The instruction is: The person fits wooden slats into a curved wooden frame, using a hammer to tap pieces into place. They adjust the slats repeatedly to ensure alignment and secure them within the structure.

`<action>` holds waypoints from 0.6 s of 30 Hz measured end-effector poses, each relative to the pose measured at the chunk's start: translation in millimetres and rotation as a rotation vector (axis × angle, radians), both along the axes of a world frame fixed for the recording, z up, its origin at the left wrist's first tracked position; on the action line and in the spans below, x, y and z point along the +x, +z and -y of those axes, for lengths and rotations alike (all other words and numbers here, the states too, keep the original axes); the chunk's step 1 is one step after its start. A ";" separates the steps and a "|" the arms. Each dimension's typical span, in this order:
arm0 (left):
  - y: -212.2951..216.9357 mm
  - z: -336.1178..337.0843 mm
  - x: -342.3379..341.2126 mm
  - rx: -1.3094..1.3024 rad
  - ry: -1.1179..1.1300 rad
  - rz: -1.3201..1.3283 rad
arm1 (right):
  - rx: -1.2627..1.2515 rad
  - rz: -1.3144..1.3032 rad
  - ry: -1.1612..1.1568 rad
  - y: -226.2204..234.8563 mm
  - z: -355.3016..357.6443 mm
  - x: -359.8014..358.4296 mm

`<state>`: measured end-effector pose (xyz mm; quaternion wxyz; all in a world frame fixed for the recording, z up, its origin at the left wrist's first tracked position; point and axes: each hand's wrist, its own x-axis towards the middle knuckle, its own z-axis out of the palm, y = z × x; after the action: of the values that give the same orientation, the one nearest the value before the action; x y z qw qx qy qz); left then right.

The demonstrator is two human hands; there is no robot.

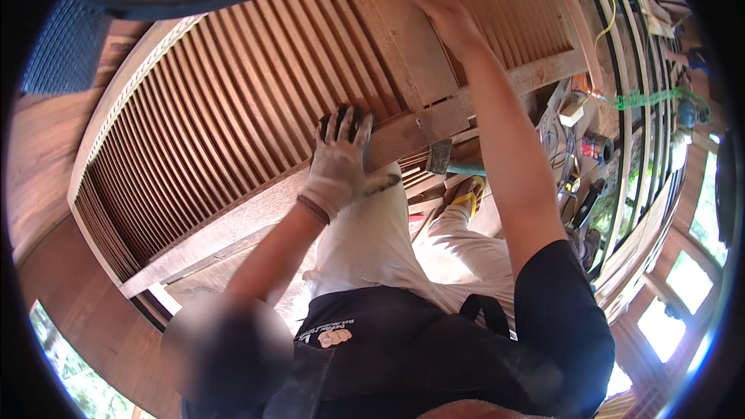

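Note:
A louvred wooden panel (225,101) with many parallel slats lies slanted in front of me, its near edge by my knee. My left hand (337,159), in a pale knit glove with dark fingertips, rests on the panel's near rail with fingers spread, reaching onto the slats. The thumb points right, over my trouser leg. Bare and stretched far forward, my right hand (450,19) lies over the wide middle board (392,31), beside the second slatted section (504,8). Its fingers are extended; I see nothing held in them.
A hammer (438,157) with a teal handle lies beyond my knee, near my sandalled foot (468,195). Cables, tools and a green cord (648,98) clutter the right side. A dark curved tube (225,1) crosses the panel's far left, near a blue woven surface (66,46).

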<state>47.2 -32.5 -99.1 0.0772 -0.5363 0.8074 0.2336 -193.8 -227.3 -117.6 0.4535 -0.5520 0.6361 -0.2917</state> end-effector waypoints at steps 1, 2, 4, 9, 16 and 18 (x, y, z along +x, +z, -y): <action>-6.7 -5.5 1.7 -0.003 0.020 0.000 | -0.037 0.044 -0.008 24.2 -25.5 -9.0; -11.5 -6.9 -0.4 -0.008 0.031 -0.008 | -0.163 0.144 -0.150 16.2 -55.0 -27.6; -14.7 -7.9 0.7 -0.001 0.038 -0.036 | -0.335 0.235 -0.370 -21.1 -119.6 -39.2; -18.7 -4.5 -3.3 0.024 0.023 -0.122 | -0.524 0.147 -0.553 -60.5 -176.4 -11.3; -23.0 -0.6 0.1 0.002 0.020 -0.169 | -0.567 0.027 -0.460 -61.3 -173.4 -22.5; -23.8 -2.3 0.2 0.004 0.037 -0.173 | -0.644 0.073 -0.495 -61.2 -177.3 -29.6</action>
<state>47.4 -30.2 -122.8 0.0038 -0.5286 0.8006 0.2821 -223.4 -49.9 -178.8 0.1956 -0.4853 0.6093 -0.5958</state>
